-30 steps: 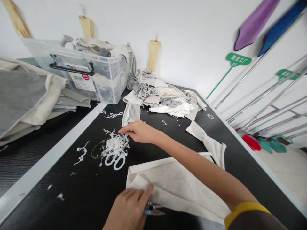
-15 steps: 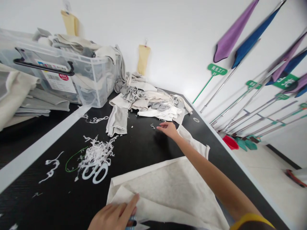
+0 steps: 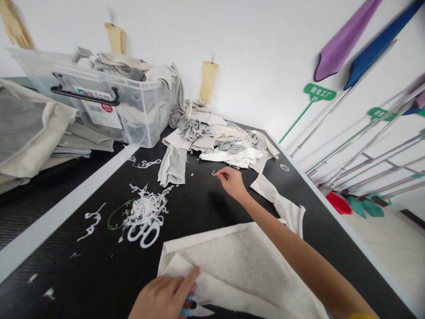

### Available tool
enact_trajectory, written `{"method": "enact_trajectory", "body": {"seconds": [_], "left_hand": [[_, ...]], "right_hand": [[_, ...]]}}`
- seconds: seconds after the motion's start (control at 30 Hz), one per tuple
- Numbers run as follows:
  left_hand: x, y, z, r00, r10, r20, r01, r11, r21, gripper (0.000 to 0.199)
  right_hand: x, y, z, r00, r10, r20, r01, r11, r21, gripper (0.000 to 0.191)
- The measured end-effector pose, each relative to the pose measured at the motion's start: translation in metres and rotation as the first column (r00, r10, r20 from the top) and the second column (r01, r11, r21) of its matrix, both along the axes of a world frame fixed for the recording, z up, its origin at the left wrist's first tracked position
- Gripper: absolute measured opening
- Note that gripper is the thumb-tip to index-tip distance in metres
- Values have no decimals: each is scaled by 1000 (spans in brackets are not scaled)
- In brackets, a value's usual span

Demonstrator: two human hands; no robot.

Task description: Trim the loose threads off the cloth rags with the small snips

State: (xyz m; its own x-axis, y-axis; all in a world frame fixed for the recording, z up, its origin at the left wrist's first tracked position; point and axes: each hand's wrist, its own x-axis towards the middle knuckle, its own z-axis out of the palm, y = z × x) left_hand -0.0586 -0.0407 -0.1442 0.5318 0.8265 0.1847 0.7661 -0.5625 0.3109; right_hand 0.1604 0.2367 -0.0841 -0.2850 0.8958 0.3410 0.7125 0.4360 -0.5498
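My left hand point(image 3: 166, 294) is closed around small blue-handled scissors point(image 3: 203, 311), their blade pointing right. Its forefinger and thumb rest on the folded edge of a cream cloth point(image 3: 239, 261) spread at the front of the black table. Further off, my right hand point(image 3: 230, 180) pinches the end of a white thread scrap point(image 3: 214, 173) above the tabletop. Left of the cloth, a heap of white thread clippings point(image 3: 146, 208) partly covers larger white-handled scissors point(image 3: 150, 235). A narrow piece of pale cloth point(image 3: 279, 199) lies beyond my right forearm.
At the back is a pile of grey and cream cloth pieces point(image 3: 229, 137). A clear plastic box point(image 3: 149, 110) full of cloth stands back left, beside stacked cloth point(image 3: 36, 128). A folded grey piece point(image 3: 172, 166) lies mid-table. Brooms and mops lean along the wall at right.
My right hand's fingers have closed onto the thread scrap, from being apart beside it. The view has swung a little to the left; my left hand stays on the cloth.
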Motion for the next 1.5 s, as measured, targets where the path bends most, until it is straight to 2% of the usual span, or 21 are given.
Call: {"method": "enact_trajectory", "body": {"seconds": [0.1,0.17,0.23,0.33,0.4,0.47,0.53,0.6,0.73,0.83,0.97,1.13,1.2,1.33,1.4,1.5], "left_hand": [[3,-1,6,999,26,35,-25,999,-31,79],[4,0,10,998,30,52,-28,999,-33,77],[5,1,13,998,28,62,-27,999,-28,76],[7,2,17,997,34,76,-33,999,-19,74],[8,2,19,997,43,71,-42,999,-22,71],[8,1,20,997,51,65,-49,998,-35,70],[8,0,21,997,51,62,-48,998,-43,68],[8,-1,21,996,54,65,-52,998,-32,66],[6,-3,20,994,51,94,-51,999,-1,74],[6,-2,20,993,44,106,-45,999,14,73],[6,-1,20,993,54,102,-58,998,33,68],[3,-3,15,997,55,58,-58,996,61,64],[5,-2,17,998,62,12,-63,996,57,62],[25,13,41,958,150,-246,-161,987,-23,59],[41,23,57,921,141,-363,-174,983,-61,52],[57,32,74,916,72,-395,-123,987,-106,40]], "right_hand": [[-38,-26,20,982,179,-61,-179,984,8,14],[-69,-42,28,932,345,-108,-347,938,6,12],[-100,-54,28,869,478,-124,-483,876,-9,12],[-134,-64,21,797,598,-91,-603,796,-52,13],[-146,-67,17,760,644,-86,-650,755,-86,14],[-148,-67,17,750,652,-109,-661,742,-110,24],[-139,-65,23,765,628,-141,-642,760,-102,34],[-121,-64,33,794,587,-156,-602,795,-71,36],[-65,-77,51,858,495,-139,-505,862,-49,28],[-19,-99,52,890,445,-98,-454,886,-98,23],[34,-128,33,924,382,-15,-378,910,-171,21],[85,-150,8,970,237,54,-226,962,-151,24],[100,-156,0,973,214,83,-201,970,-139,27],[109,-157,-19,960,244,141,-232,968,-95,34],[103,-151,-30,973,194,124,-191,981,-34,25],[91,-138,-42,991,89,98,-92,996,20,12]]}}
